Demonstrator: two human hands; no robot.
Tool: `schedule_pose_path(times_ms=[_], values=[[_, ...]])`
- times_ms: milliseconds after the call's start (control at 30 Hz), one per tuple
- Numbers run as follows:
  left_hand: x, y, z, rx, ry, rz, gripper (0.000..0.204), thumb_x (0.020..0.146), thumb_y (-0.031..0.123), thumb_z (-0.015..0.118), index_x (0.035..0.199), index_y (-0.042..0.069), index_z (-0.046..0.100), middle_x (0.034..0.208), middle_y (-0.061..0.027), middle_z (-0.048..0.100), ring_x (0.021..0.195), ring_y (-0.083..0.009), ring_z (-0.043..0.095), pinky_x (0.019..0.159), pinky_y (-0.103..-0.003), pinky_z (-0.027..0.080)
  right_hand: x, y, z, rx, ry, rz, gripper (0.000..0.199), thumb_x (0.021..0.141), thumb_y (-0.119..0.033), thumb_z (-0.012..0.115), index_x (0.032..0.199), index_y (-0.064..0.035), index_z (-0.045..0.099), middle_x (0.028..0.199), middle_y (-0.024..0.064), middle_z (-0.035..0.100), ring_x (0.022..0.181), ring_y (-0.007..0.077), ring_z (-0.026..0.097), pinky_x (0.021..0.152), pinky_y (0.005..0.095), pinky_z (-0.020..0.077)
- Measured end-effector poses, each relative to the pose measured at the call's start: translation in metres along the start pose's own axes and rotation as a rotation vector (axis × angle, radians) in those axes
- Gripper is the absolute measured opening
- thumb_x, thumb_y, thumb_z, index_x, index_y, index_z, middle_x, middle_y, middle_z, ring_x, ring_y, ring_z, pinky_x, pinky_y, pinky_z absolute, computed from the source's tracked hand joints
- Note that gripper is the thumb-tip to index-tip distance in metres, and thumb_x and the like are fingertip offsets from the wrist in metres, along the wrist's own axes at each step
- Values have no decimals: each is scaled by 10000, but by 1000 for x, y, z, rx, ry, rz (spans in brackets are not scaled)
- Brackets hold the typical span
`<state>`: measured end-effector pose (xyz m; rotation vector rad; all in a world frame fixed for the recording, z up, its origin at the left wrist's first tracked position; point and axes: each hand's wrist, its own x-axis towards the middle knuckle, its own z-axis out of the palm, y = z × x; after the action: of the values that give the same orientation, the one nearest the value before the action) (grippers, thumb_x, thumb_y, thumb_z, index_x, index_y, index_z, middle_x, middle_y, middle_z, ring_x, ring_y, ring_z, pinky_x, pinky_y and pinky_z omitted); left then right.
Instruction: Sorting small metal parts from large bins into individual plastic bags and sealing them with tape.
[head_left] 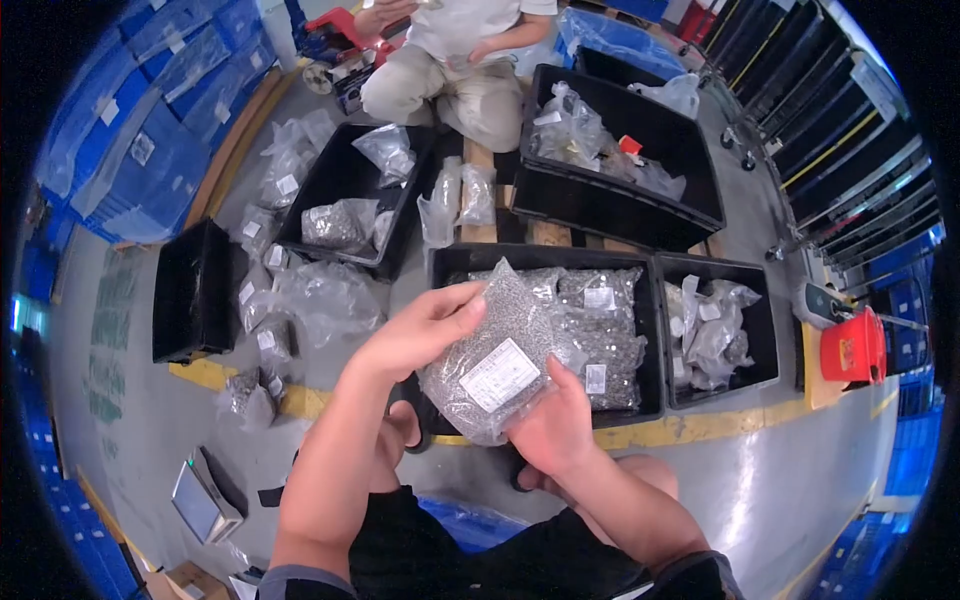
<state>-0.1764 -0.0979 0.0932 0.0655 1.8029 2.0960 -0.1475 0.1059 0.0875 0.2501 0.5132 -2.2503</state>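
Between my two hands is a clear plastic bag of small grey metal parts (515, 325), tilted, with a white printed label facing up. My left hand (425, 325) grips its upper left side, thumb on top. From below, my right hand (556, 420) holds the lower right edge, its thumb on the front and the other fingers hidden under the bag. Right behind the bag stands a black bin (655, 375), where several similar labelled bags of metal parts (605, 340) lie side by side.
A smaller black bin (770, 365) with bags adjoins on the right. Farther off are a large black bin (620, 205) and another black bin (290, 235). Loose bags (325, 295) lie left on the floor. A person (470, 60) sits opposite. A red container (850, 350) stands at right.
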Motion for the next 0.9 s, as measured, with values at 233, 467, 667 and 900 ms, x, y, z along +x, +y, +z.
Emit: schedule_pose_path(times_ms=[233, 467, 667, 900], values=[[2, 3, -3, -320, 206, 48, 687, 971, 443, 526, 1459, 9, 314, 1372, -140, 514, 1223, -203, 506, 1043, -328, 387, 10, -11, 7, 24, 7, -98, 612, 948, -406, 428, 1456, -80, 329, 1464, 103, 421, 1352, 303, 385, 1131, 499, 247], [1, -17, 31, -1101, 42, 154, 713, 979, 544, 393, 1460, 27, 300, 1484, -134, 390, 1359, -290, 377, 1128, -451, 279, 27, -31, 20, 116, -53, -253, 612, 945, -425, 424, 1438, -68, 360, 1444, 114, 448, 1344, 315, 395, 1127, 489, 264], [14, -18, 45, -952, 156, 182, 551, 1021, 416, 385, 1433, 51, 356, 1453, -111, 430, 1328, -256, 420, 1109, -441, 313, 38, -41, 25, 59, -43, -293, 597, 955, -430, 412, 1424, -61, 386, 1425, 122, 467, 1316, 319, 433, 1117, 488, 290], [-2, -1, 54, -857, 183, 354, 483, 1023, 336, 430, 1387, 21, 389, 1402, -101, 476, 1297, -248, 456, 1096, -425, 342, 40, -41, 22, 2, -154, -287, 627, 947, -469, 413, 1431, -71, 385, 1428, 126, 467, 1323, 335, 427, 1119, 508, 286]])
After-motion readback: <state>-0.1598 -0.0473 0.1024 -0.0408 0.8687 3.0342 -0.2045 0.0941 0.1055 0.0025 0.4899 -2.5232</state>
